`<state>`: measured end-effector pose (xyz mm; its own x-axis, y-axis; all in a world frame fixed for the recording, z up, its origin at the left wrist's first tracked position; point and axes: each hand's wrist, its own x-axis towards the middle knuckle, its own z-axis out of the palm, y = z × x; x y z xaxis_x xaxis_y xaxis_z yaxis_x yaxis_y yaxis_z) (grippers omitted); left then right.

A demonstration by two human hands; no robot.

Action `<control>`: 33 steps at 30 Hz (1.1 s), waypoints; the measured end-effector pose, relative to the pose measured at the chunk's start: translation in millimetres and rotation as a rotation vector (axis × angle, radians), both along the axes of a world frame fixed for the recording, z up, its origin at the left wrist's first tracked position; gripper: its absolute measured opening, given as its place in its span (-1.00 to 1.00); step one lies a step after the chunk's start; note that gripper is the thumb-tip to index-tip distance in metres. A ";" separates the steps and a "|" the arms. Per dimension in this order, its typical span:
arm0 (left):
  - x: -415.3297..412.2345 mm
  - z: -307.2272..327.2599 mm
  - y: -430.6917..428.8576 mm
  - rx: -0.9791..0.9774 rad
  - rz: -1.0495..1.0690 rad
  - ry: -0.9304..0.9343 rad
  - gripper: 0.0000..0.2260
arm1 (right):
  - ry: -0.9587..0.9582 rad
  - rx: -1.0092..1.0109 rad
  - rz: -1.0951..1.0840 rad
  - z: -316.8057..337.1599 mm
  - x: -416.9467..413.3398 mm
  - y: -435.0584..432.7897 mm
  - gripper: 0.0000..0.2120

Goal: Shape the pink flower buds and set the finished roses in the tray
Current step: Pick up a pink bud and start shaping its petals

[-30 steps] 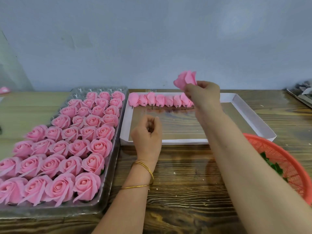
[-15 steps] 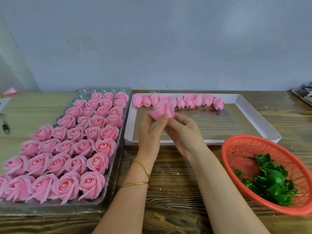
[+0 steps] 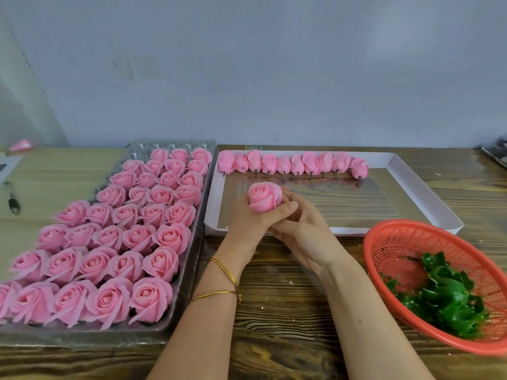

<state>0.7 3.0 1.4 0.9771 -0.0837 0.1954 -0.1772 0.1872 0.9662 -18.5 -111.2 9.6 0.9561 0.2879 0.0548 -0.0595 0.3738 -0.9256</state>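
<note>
A pink flower bud stands upright above the front of the white box. My left hand grips it from below, fingers curled round its base. My right hand cups the left hand and the bud's underside, fingers curled against it. A row of several closed pink buds lies along the box's far edge. To the left, a clear plastic tray holds several rows of finished pink roses.
A red plastic basket with green leaf pieces sits at the right, close to my right forearm. A pen and a small pink object lie far left. The wooden table runs under everything; a wall stands behind.
My right hand brought the bud down from above the box's far edge to my left hand. Both hands now hold it together, nearer to me, with the bud turned upright.
</note>
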 end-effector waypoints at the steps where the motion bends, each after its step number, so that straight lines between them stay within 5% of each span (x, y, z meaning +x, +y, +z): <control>1: 0.2 0.2 -0.1 0.007 0.001 -0.001 -0.77 | -0.006 -0.025 -0.006 -0.2 -0.5 -0.5 -0.58; 7: 0.2 2.9 -1.8 0.068 0.126 0.008 -0.77 | -0.031 -0.103 -0.153 -1.0 3.8 -6.2 -0.50; 14: -3.1 3.1 -12.1 0.281 0.242 -0.142 -0.69 | -0.064 -0.199 -0.355 1.9 7.2 -4.5 -0.67; 23: -1.6 -2.8 -11.4 0.414 0.251 -0.182 -0.78 | -0.073 -0.386 -0.302 10.3 9.1 0.4 -0.71; 33: -2.4 -1.6 -14.2 0.395 0.291 -0.156 -0.87 | -0.052 -0.361 -0.273 12.5 20.1 3.3 -0.83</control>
